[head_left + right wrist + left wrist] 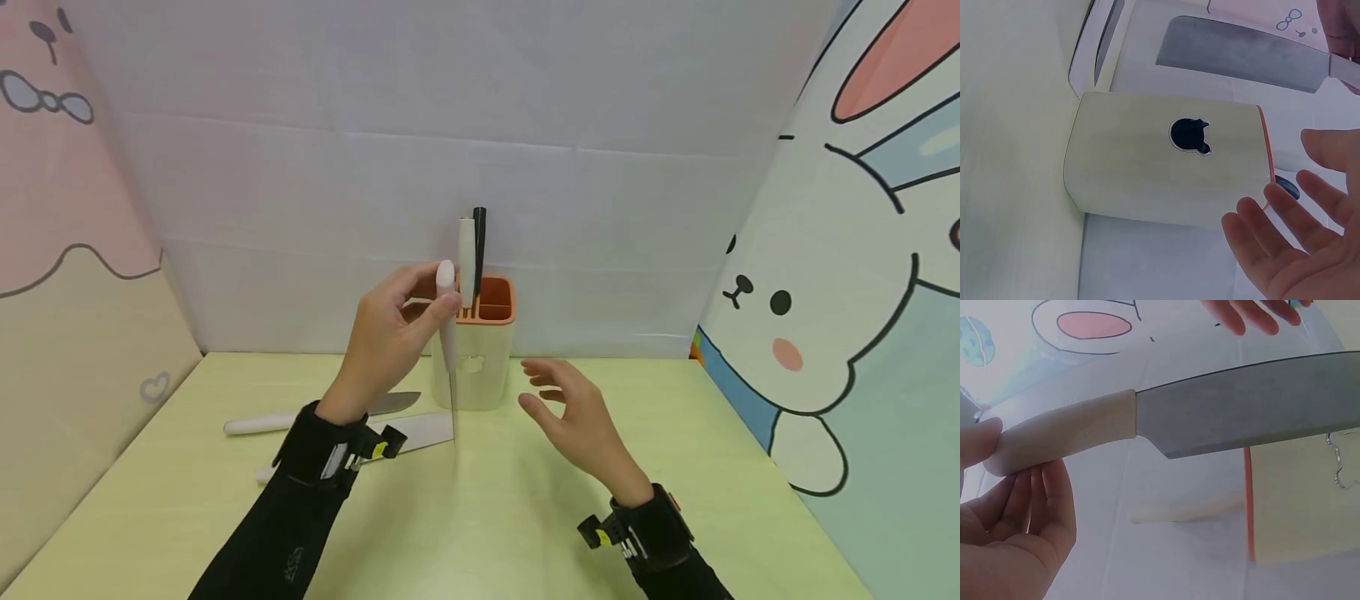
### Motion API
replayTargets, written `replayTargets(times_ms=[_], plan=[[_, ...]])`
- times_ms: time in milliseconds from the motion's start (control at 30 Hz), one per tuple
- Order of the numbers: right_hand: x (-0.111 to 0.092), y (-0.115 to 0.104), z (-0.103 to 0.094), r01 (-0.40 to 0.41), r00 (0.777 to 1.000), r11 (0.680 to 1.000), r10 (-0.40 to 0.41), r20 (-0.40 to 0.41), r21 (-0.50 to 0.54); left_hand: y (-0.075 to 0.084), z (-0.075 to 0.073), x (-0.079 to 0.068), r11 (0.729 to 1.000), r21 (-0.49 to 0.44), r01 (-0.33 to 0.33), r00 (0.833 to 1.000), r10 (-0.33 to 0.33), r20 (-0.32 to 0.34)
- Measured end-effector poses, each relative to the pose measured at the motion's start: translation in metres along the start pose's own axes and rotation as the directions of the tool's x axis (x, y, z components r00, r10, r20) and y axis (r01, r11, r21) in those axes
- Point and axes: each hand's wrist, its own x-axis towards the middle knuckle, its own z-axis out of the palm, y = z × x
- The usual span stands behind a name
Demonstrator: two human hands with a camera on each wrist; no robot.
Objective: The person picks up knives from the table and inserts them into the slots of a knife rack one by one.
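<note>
At the holder's (491,379) left side, a knife (1179,415) hangs blade-down, its handle end pinched by the left hand's (390,325) fingers; the right hand (570,412), fingers loosely spread, holds nothing. Slotting it beside the 2 upright handles (467,258) probably calls for raising it fully, keeping it vertical and steadying the holder right-handed.

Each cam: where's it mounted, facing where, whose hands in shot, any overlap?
Head: worn on the head, looking forward and down at the table; left hand, right hand and both black sleeves show.
Left wrist: on that wrist, looking past its own hand at the held knife; part of the right hand shows at top.
Right wrist: on that wrist, looking at the holder; its own hand at lower right, part of the left at upper right.
Shared: both wrist views show the held knife and holder.
</note>
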Motion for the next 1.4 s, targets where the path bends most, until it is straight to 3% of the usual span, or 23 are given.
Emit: replayTargets(times_ms=[233,633,1033,1167,1400], plan=[[-0.001,0.001,0.000,-0.003,1.000,0.999,0.003,-0.002,-0.036,0.010,-0.010,0.034,0.999,0.052,-0.005,0.999,0.003,0.034],[-0.003,0.004,0.002,0.011,1.000,0.999,-0.011,-0.006,-0.044,0.032,-0.029,0.089,0.994,0.104,0.028,1.000,-0.029,0.009],[-0.002,0.005,0.002,0.012,1.000,0.999,-0.013,-0.006,-0.048,0.045,-0.034,0.122,0.978,0.210,-0.020,1.000,0.021,-0.002],[-0.002,0.004,0.001,0.014,1.000,0.998,-0.015,-0.011,-0.057,0.037,-0.033,0.130,0.980,0.197,-0.027,1.000,0.027,-0.001],[-0.001,0.001,0.002,0.001,1.000,0.999,-0.001,-0.004,-0.051,-0.012,-0.033,0.143,0.979,0.199,-0.036,0.999,0.039,-0.010]])
